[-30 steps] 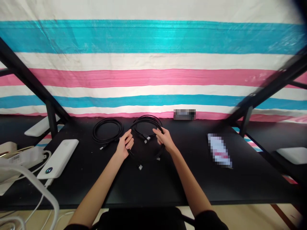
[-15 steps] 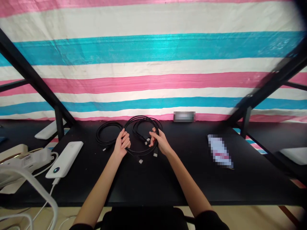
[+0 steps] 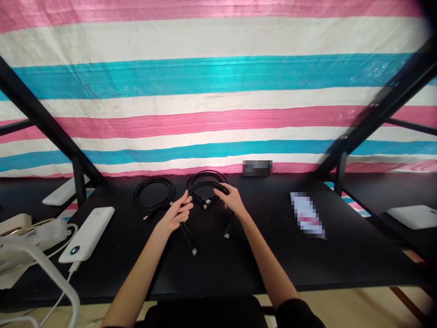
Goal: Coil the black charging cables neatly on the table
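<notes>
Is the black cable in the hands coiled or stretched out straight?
Coiled: the black cable forms loose loops held between the left hand and the right hand, with its plug ends loose.

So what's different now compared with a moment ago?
The looped cable between the left hand and right hand has dropped from upright to lying wider and flatter, toward the person. Both hands keep hold. The other coil and white power bank stay put.
</notes>
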Available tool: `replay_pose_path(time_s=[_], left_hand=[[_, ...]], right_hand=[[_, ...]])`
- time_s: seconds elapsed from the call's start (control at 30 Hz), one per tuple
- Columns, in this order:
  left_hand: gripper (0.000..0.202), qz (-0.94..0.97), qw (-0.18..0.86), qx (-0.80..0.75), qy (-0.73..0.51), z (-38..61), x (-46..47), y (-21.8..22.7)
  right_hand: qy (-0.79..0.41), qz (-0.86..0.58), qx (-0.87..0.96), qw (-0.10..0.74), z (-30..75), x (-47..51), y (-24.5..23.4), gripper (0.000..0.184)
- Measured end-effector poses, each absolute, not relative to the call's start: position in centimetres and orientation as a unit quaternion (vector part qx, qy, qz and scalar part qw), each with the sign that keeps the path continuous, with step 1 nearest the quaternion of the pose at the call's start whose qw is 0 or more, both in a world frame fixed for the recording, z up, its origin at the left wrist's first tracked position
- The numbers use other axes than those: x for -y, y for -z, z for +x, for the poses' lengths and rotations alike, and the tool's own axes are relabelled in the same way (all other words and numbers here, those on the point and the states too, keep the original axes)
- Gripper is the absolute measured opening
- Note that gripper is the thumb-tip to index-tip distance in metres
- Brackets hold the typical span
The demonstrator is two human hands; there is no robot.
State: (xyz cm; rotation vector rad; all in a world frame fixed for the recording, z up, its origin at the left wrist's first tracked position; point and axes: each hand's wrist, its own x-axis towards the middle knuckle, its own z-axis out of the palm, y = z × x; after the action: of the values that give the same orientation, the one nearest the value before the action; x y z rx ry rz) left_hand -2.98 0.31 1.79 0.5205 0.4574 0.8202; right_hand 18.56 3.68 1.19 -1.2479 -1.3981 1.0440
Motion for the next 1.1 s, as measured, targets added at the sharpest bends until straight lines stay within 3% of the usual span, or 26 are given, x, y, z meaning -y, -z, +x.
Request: replay_pose_path(time_s=[0.2, 0.3, 0.47, 0.7, 1.1], left_hand=[[0.043, 0.346, 0.779, -0.324, -0.41, -2.0, 0.1, -2.1], [0.042, 0.39, 0.721, -0.359, -0.446, -1.7, 0.2, -2.0], [0.04, 0.416, 0.665, -0.379, -0.491, -1.6, 0.1, -1.6], [0.037, 0.45, 0.61, -0.4, -0.516, -1.0, 0.1, -1.3], [0.033, 0.521, 0.657, -0.379, -0.391, -1.1, 0.7, -1.3]], right_hand=[[-0.275, -0.505, 0.646, 0.501, 18.8, -3.7, -1.0, 0.013], [-0.344, -0.503, 0.605, 0.513, 18.9, -3.7, -1.4, 0.013], [-0.466, -0.489, 0.524, 0.518, 18.7, -3.6, -1.9, 0.036], [-0.578, -0.426, 0.419, 0.556, 18.9, -3.8, -2.7, 0.048], [-0.661, -0.341, 0.361, 0.562, 19.8, -3.6, -3.7, 0.052]])
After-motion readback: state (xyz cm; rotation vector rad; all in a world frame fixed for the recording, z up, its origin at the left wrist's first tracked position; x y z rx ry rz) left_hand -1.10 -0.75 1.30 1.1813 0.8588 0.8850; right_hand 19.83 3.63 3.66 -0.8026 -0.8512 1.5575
